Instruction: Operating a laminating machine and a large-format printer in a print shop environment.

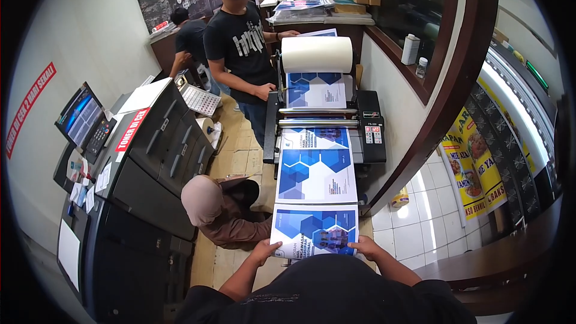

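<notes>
So the big dark printer (150,204) is hogging the left side. Right of it, a black roller machine (373,119) is sitting farther off, a white roll (317,54) riding up top, probably so it can unwind freely. The nearest blue-and-white print (301,222) is stretching between both hands: left hand (264,251) is pinching its left edge, right hand (367,248) its right, I'd guess to keep it straight.
</notes>
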A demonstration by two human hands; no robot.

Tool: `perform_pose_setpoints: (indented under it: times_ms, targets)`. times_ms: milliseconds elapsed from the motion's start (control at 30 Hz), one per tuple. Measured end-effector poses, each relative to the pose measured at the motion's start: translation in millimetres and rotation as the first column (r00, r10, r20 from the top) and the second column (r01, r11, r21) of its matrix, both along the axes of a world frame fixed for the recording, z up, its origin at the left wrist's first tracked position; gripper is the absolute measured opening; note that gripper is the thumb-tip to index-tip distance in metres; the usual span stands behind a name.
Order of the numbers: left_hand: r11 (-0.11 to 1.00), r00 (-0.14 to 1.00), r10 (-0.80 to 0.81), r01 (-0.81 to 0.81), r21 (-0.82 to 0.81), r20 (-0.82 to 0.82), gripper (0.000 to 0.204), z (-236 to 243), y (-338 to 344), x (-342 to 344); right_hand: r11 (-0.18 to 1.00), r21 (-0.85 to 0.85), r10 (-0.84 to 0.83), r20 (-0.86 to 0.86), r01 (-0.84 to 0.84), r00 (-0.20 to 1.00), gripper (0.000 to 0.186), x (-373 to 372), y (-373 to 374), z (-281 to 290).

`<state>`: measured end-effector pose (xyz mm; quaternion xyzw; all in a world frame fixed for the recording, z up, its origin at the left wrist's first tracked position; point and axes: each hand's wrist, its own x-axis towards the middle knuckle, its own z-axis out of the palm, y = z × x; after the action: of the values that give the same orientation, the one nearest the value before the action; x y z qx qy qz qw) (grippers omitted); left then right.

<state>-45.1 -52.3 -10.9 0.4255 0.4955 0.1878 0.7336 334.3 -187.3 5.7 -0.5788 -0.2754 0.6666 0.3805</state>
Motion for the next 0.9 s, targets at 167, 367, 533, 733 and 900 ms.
perform_pose_setpoints:
  times_ms: [167, 367, 533, 733, 900]
  targets:
    - [1.000, 0.999, -0.005, 0.005, 0.001, 0.041, 0.032, -5, -10, -5, 0.996, -0.032, 0.089, 0.054, -0.088, 0.995, 0.023, 10, -6, -8]
    - [0.998, 0.997, -0.067, 0.067, 0.013, 0.042, 0.035, -6, -13, -9, 0.993, -0.032, 0.118, 0.066, -0.116, 0.991, 0.019, 12, -14, -21]
    - [0.987, 0.988, -0.153, 0.152, 0.047, 0.031, 0.034, -15, -11, -16, 0.995, -0.049, 0.085, 0.078, -0.081, 0.993, 0.015, 10, -23, -36]
    - [0.980, 0.980, -0.197, 0.196, 0.041, 0.019, 0.034, -2, -20, -21, 0.993, -0.038, 0.114, 0.132, -0.110, 0.985, 0.020, 16, -26, -36]
    - [0.966, 0.967, -0.249, 0.252, 0.052, -0.062, 0.033, -4, -17, -21, 1.000, -0.014, -0.016, -0.125, 0.015, 0.992, 0.035, 3, -29, -2]
